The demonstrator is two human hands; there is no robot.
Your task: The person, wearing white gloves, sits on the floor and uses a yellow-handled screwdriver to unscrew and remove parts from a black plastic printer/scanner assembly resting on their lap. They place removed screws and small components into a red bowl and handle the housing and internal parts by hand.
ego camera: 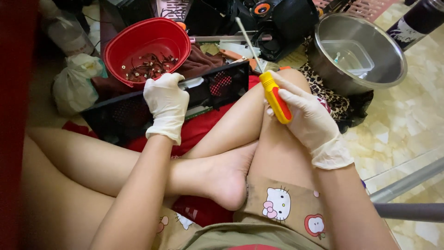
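Observation:
My left hand (167,104), in a white glove, grips the top edge of a black perforated metal panel (217,88) that stands on edge in front of my crossed legs. My right hand (307,118), also gloved, is closed around the yellow and red handle of a screwdriver (275,98). Its thin shaft points up and away to the left, above the panel. The right hand rests on my right knee, apart from the panel.
A red plastic bowl (149,34) with several small screws sits behind the panel. A steel bowl (384,51) holding a clear plastic tub stands at the right on leopard-print cloth. Black gear, a white bag (76,83) and a metal rail (407,183) lie around.

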